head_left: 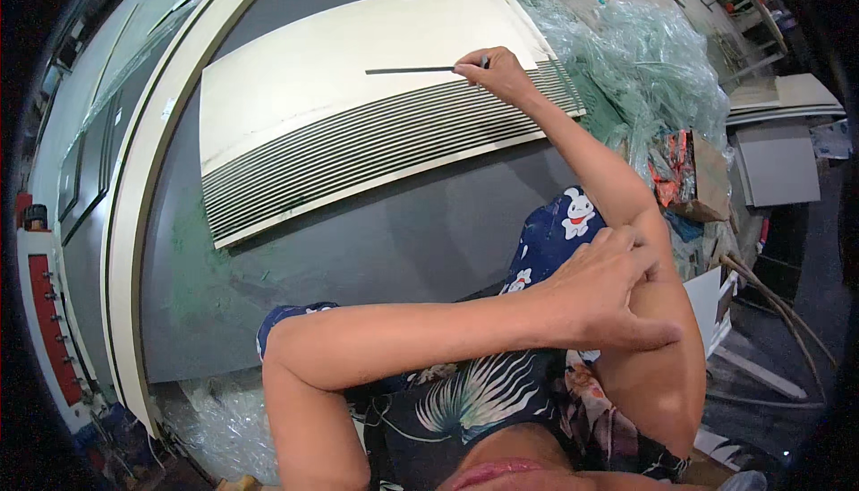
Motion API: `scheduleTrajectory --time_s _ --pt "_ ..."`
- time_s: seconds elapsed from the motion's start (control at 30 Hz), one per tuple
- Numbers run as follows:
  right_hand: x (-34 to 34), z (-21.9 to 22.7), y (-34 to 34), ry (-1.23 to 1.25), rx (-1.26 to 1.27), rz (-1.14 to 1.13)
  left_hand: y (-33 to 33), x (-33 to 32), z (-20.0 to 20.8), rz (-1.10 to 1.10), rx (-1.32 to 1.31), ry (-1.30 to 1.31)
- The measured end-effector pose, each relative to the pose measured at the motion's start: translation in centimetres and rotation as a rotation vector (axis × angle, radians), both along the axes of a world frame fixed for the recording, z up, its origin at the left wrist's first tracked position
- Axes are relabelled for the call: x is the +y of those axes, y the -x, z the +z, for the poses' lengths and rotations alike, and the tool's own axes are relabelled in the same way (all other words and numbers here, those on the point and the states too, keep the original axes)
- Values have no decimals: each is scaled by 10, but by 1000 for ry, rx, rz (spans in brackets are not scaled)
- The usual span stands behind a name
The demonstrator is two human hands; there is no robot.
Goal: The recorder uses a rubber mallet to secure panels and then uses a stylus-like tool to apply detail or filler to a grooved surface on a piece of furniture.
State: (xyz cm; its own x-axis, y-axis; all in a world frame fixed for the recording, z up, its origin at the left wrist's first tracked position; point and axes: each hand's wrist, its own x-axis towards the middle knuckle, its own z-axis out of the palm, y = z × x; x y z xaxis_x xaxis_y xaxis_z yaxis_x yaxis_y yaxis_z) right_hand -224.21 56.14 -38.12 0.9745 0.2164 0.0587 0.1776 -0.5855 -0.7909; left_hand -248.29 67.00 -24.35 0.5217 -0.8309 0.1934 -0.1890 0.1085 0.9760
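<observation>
My right hand (497, 72) pinches a thin, straight dark strip (407, 70) above a wide cream panel (349, 48); whether it is a tool I cannot tell. Toward me, the panel carries a band of parallel dark grooves (385, 137). My left hand (613, 294) reaches across my body and is closed round my right arm (658, 312) near the elbow, with bent fingers on one side and the thumb on the other.
Beneath the cream panel lies a large dark grey sheet (358, 267). A long cream strip (134, 213) runs along its left. Crumpled clear plastic wrap (644, 52) lies at far right, near a cardboard box (707, 173) and stacked boards (778, 160).
</observation>
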Motion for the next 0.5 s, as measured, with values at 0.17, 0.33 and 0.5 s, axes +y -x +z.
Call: scheduleTrajectory --time_s 0.17,0.33,0.5 --pt "9 3 4 22 -9 18 -9 10 9 -126 30 -122" --pt "3 5 4 29 -14 53 13 -3 -5 163 -87 23" --pt "8 -1 0 15 15 44 4 0 -2 68 33 19"
